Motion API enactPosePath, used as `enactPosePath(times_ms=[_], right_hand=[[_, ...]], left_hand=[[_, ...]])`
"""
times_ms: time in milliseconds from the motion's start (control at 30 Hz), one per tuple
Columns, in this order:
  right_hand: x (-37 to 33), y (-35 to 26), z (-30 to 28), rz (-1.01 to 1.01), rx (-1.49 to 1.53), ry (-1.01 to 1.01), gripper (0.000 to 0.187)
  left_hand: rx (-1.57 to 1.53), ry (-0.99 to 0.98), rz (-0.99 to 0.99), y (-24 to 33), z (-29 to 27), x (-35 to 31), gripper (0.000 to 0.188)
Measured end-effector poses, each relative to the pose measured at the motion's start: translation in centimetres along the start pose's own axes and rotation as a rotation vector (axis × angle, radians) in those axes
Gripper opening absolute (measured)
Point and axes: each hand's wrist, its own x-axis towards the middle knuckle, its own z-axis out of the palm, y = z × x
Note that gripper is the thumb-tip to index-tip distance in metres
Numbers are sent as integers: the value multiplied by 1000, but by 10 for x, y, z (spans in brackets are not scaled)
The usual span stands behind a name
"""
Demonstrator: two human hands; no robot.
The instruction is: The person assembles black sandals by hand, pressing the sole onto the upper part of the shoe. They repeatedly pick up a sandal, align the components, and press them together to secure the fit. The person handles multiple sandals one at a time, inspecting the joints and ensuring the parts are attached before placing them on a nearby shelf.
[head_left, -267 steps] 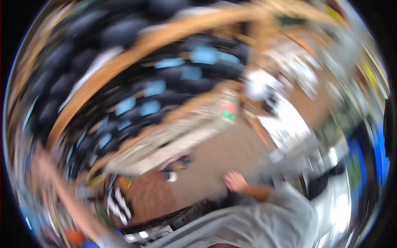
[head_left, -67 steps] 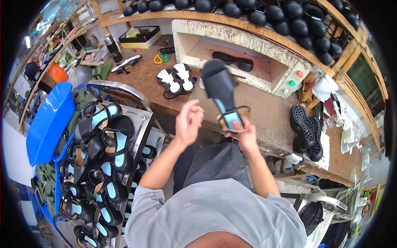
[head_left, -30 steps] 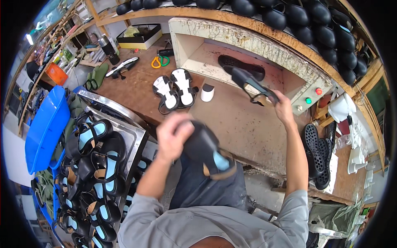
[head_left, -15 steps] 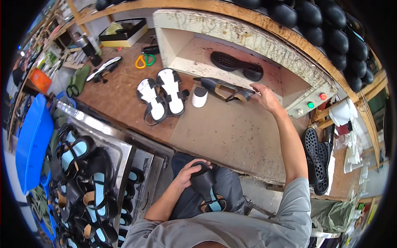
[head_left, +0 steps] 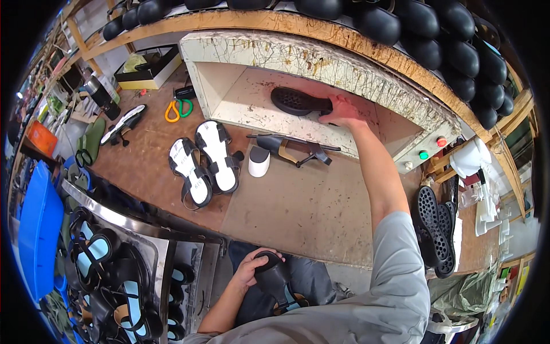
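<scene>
My left hand [head_left: 250,269] is closed around the toe end of a black sandal [head_left: 272,282] with a light blue insole, held low over my lap. My right hand [head_left: 342,110] reaches into the white box with its fingers wrapped round the heel end of a black shoe sole [head_left: 298,102], hiding that end. On the bench in front of the box, another black sandal [head_left: 292,150] lies on its side. Left of it stand a small white block with a dark top [head_left: 259,162] and a pair of upturned black sandals with white undersides [head_left: 216,157].
The white box [head_left: 321,54] carries green and red buttons [head_left: 432,148]. Scissors with orange and green handles [head_left: 179,109] lie at the bench's left. Several finished sandals [head_left: 134,292] are heaped on a metal rack near a blue bin [head_left: 40,229]. Black soles [head_left: 435,229] rest at the right.
My right hand has left the sandal lying on the bench and moved into the white box, onto the sole. My left hand keeps its hold. The whole view has shifted.
</scene>
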Motion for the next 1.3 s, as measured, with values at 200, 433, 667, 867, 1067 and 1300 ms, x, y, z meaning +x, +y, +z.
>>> enactPosePath(times_ms=[200, 433, 667, 867, 1067, 1300], right_hand=[[-83, -4, -42, -92, 87, 223, 74], [-297, -46, -49, -262, 268, 242, 62], [-360, -13, -4, 7, 159, 312, 76], [-385, 131, -19, 531, -840, 138, 48], [-378, 160, -2, 562, -976, -46, 42], [-370, 113, -45, 365, -680, 120, 22]], left_hand=[[8, -5, 4, -2, 2, 6, 33], [85, 22, 68, -13, 0, -1, 36], [144, 16, 37, -23, 2, -4, 34], [125, 29, 67, -22, 4, -6, 34], [122, -2, 32, -30, 10, -2, 35], [119, -13, 30, -15, 9, -5, 33]])
